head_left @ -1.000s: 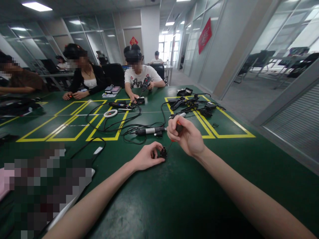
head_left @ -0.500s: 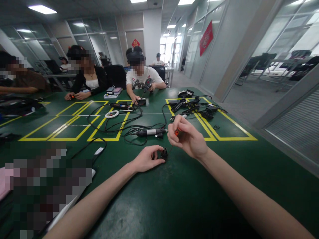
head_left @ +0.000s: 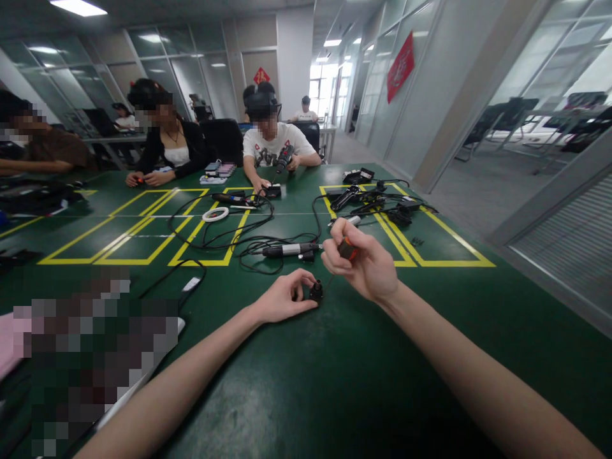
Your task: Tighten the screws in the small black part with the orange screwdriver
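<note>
My left hand (head_left: 289, 296) rests on the green table, thumb and fingers closed around a small black round part (head_left: 316, 291) with a short raised tube on top. Above and right of it, my right hand (head_left: 361, 258) is wrapped around the orange and dark handle of a screwdriver (head_left: 347, 248). Its thin shaft slants down toward the black part. Whether the tip touches the part I cannot tell.
Just beyond my hands lies a grey and black electric screwdriver (head_left: 291, 250) with coiled black cables. A white tape ring (head_left: 215, 214) is farther left, black tools (head_left: 347, 197) at the back right. Across the table a person (head_left: 275, 143) holds a power drill (head_left: 285, 158).
My right hand has turned around the screwdriver handle, so more of the handle shows. My left hand and the black part stay nearly in place; the whole view has shifted slightly.
</note>
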Available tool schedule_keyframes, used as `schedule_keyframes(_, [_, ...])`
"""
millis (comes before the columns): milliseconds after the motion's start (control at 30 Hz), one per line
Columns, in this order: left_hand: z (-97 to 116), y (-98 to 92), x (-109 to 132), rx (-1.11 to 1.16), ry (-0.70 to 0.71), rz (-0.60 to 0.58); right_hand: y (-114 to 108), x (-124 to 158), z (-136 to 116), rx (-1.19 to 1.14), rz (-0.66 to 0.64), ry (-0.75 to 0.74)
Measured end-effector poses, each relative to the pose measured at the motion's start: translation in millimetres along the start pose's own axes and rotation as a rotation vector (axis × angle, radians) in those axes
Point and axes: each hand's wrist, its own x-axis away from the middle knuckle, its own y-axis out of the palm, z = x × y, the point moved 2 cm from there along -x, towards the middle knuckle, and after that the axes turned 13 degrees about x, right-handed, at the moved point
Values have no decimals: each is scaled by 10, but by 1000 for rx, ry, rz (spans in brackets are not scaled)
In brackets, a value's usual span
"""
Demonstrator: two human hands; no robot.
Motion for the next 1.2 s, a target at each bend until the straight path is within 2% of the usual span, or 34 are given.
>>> schedule_keyframes(200, [-24,-28,-19,51,-49,-9,-11,-21,-41,52,-8,-16])
schedule_keyframes(433, [-25,-14,-46,41,-16,-52,1,-3,-11,7,-11,4])
schedule_keyframes(533, [-30,-27,-49,54,-51,-39,-11,7,-16,23,5,-4])
schedule_keyframes(767, [-110,-51,-98,366,-168,-49,-12,-32,-25,106,64,-52])
schedule_keyframes(867, [-130,-61,-113,427,-190,-50,16,-39,-18,114,82,-59])
schedule_keyframes(1033, [-137,-96,-117,437,-200,-64,68,-16,11,65,72,-8])
schedule_keyframes(1200, [-115,-105,-112,353,-186,-81,86,30,9,27,56,-23])
